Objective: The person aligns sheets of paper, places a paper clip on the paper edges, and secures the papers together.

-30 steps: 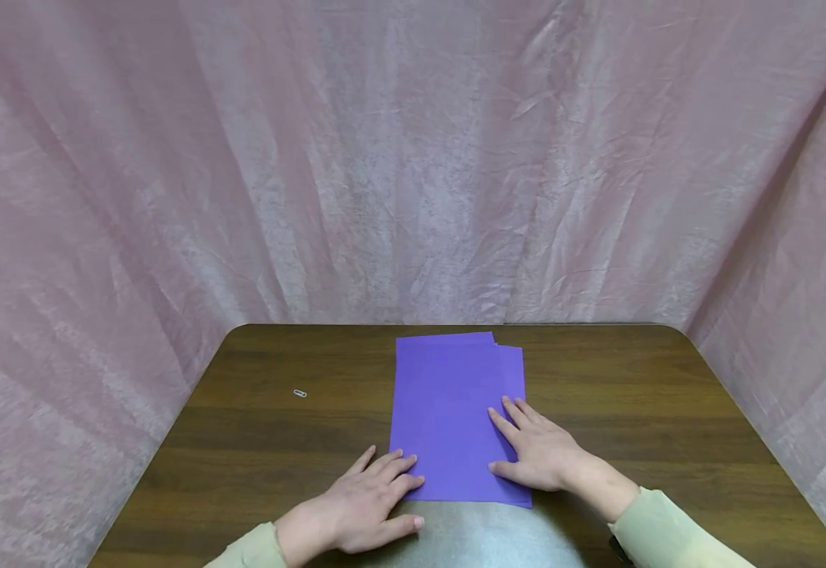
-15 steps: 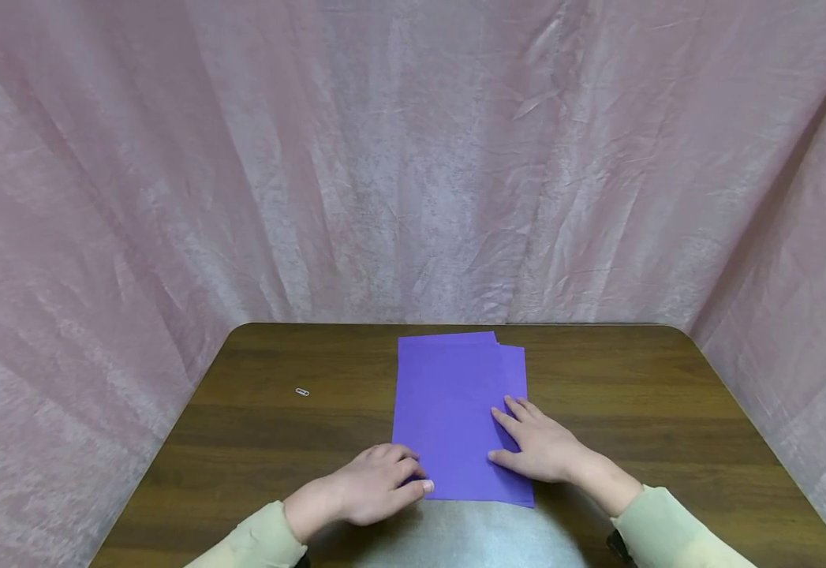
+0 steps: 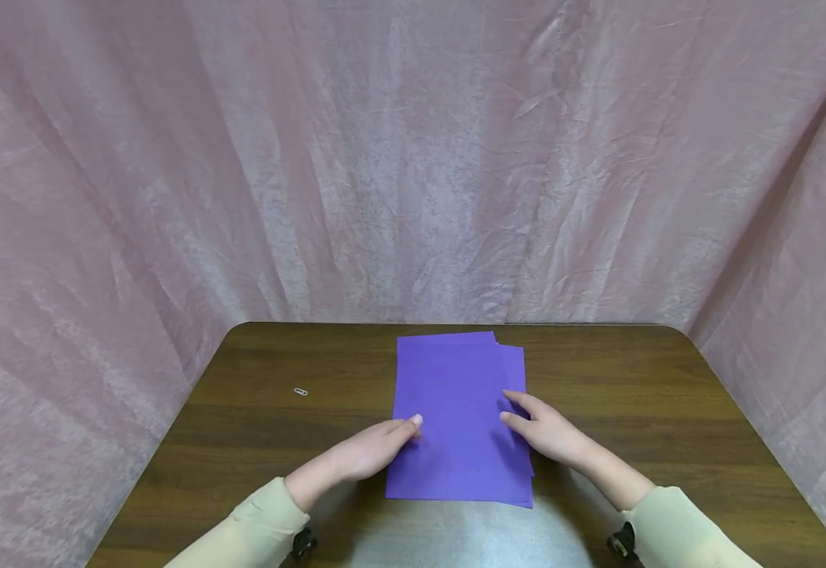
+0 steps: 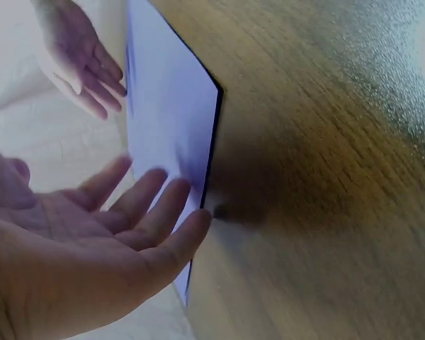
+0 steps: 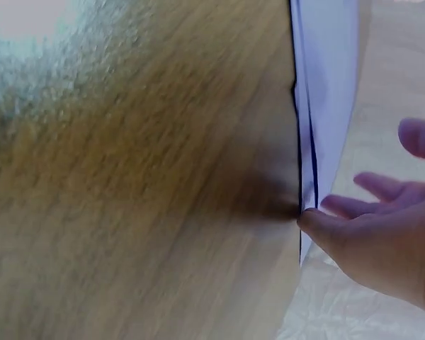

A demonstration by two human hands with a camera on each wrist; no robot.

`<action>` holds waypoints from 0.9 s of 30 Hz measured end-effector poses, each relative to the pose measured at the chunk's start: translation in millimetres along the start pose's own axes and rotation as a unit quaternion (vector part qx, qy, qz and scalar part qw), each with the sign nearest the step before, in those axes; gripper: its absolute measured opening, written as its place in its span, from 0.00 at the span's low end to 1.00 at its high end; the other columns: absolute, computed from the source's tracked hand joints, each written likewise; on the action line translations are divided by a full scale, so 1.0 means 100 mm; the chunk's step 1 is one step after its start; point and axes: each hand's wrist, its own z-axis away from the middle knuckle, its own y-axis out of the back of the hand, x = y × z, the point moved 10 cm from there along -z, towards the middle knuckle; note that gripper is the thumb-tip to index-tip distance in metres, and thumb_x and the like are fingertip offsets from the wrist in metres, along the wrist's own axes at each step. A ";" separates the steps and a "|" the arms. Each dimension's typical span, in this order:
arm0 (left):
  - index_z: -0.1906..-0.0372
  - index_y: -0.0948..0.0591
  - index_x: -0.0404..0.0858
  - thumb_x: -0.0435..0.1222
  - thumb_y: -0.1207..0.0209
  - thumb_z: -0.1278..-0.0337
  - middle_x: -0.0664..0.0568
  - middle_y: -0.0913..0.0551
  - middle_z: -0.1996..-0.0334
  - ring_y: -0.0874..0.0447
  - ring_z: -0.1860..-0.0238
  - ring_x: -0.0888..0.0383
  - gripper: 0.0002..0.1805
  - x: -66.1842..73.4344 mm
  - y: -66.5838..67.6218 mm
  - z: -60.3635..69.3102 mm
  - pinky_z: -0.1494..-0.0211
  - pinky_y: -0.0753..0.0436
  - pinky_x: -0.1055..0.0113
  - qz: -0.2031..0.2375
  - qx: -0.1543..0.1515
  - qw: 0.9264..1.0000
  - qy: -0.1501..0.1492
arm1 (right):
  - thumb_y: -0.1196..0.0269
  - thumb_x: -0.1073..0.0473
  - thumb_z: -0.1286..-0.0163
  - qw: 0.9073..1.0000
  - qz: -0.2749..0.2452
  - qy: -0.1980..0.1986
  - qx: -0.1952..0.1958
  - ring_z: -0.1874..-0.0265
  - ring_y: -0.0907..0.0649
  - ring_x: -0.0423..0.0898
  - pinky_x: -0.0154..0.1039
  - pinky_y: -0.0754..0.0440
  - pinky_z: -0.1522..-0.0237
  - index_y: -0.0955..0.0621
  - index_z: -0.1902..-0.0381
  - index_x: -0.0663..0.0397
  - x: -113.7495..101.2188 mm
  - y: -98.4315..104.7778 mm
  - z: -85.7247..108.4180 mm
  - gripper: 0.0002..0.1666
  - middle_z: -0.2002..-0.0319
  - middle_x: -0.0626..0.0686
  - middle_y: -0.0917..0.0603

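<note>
Purple sheets of paper (image 3: 448,386) lie stacked on the table in the head view, with a lower sheet jutting out at the right. My left hand (image 3: 371,450) is at their left edge, thumb raised and over the paper. Seen from the left wrist, this hand's fingers (image 4: 171,205) are loosely bent and the little fingertip is at the paper's edge. On the opposite side, my right hand (image 3: 551,430) stands on its side with its little finger (image 5: 319,223) at the right edge. Neither hand grips the paper.
A small white paper clip (image 3: 300,392) lies on the wooden table (image 3: 242,450), left of the paper. Pink curtains (image 3: 441,173) hang behind the table and at both sides.
My left hand has lifted from lying flat on the paper's lower left corner and moved up along the left edge. My right hand has turned from palm down onto its side.
</note>
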 end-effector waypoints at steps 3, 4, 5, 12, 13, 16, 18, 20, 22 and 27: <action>0.34 0.23 0.29 0.59 0.64 0.19 0.40 0.22 0.35 0.30 0.30 0.43 0.39 -0.05 0.10 -0.01 0.27 0.33 0.47 0.076 0.028 0.997 0.013 | 0.44 0.51 0.20 0.997 -0.063 -0.030 0.015 0.26 0.38 0.65 0.61 0.40 0.27 0.38 0.24 0.68 0.05 0.08 0.02 0.37 0.27 0.70 0.35; 0.32 0.25 0.28 0.59 0.64 0.19 0.38 0.24 0.34 0.31 0.29 0.41 0.39 -0.08 0.13 -0.01 0.26 0.35 0.46 0.101 0.037 0.994 0.019 | 0.44 0.51 0.20 0.995 -0.089 -0.038 0.018 0.26 0.38 0.65 0.61 0.41 0.27 0.39 0.23 0.68 0.07 0.10 0.03 0.38 0.26 0.71 0.36; 0.31 0.27 0.28 0.59 0.63 0.19 0.37 0.26 0.32 0.33 0.28 0.39 0.40 -0.11 0.16 -0.01 0.26 0.36 0.44 0.129 0.045 0.990 0.027 | 0.45 0.51 0.19 0.992 -0.116 -0.045 0.018 0.26 0.37 0.65 0.60 0.40 0.27 0.40 0.23 0.69 0.08 0.12 0.04 0.38 0.27 0.72 0.36; 0.23 0.42 0.26 0.62 0.62 0.22 0.28 0.43 0.24 0.45 0.25 0.31 0.46 -0.32 0.25 0.02 0.25 0.42 0.38 0.327 0.053 0.940 0.076 | 0.51 0.53 0.17 0.954 -0.283 -0.103 0.012 0.28 0.36 0.69 0.59 0.35 0.28 0.50 0.23 0.76 0.20 0.20 0.14 0.40 0.26 0.77 0.41; 0.22 0.44 0.26 0.62 0.62 0.22 0.27 0.45 0.24 0.46 0.24 0.30 0.46 -0.35 0.25 0.03 0.24 0.43 0.38 0.353 0.049 0.931 0.082 | 0.52 0.53 0.16 0.949 -0.295 -0.107 0.009 0.28 0.36 0.70 0.58 0.34 0.29 0.51 0.23 0.77 0.22 0.21 0.15 0.40 0.27 0.78 0.42; 0.21 0.50 0.26 0.62 0.63 0.22 0.25 0.50 0.23 0.49 0.24 0.30 0.47 -0.42 0.23 0.04 0.24 0.46 0.38 0.408 0.036 0.908 0.094 | 0.54 0.51 0.15 0.935 -0.335 -0.115 -0.006 0.28 0.37 0.71 0.59 0.34 0.29 0.55 0.24 0.80 0.27 0.21 0.20 0.42 0.28 0.80 0.43; 0.20 0.54 0.27 0.62 0.64 0.22 0.23 0.53 0.23 0.52 0.24 0.29 0.48 -0.45 0.21 0.05 0.24 0.47 0.37 0.430 0.026 0.897 0.100 | 0.55 0.50 0.15 0.926 -0.357 -0.119 -0.017 0.28 0.38 0.72 0.60 0.36 0.28 0.57 0.24 0.80 0.29 0.21 0.22 0.43 0.28 0.81 0.45; 0.20 0.56 0.26 0.61 0.66 0.21 0.22 0.55 0.24 0.53 0.24 0.28 0.47 -0.46 0.20 0.06 0.24 0.48 0.37 0.443 0.018 0.890 0.102 | 0.56 0.49 0.14 0.919 -0.374 -0.122 -0.028 0.27 0.40 0.72 0.60 0.37 0.28 0.60 0.24 0.80 0.31 0.20 0.25 0.44 0.28 0.82 0.47; 0.20 0.58 0.26 0.61 0.68 0.21 0.21 0.56 0.24 0.55 0.24 0.27 0.47 -0.45 0.19 0.08 0.24 0.49 0.36 0.455 0.013 0.884 0.105 | 0.57 0.48 0.14 0.913 -0.388 -0.126 -0.036 0.27 0.40 0.72 0.60 0.38 0.28 0.60 0.24 0.80 0.32 0.20 0.27 0.44 0.27 0.82 0.48; 0.20 0.60 0.27 0.62 0.67 0.22 0.21 0.58 0.24 0.56 0.23 0.27 0.48 -0.45 0.17 0.10 0.24 0.48 0.36 0.479 0.000 0.871 0.113 | 0.59 0.46 0.14 0.898 -0.414 -0.139 -0.050 0.27 0.40 0.72 0.58 0.35 0.28 0.59 0.24 0.81 0.34 0.19 0.34 0.45 0.27 0.81 0.49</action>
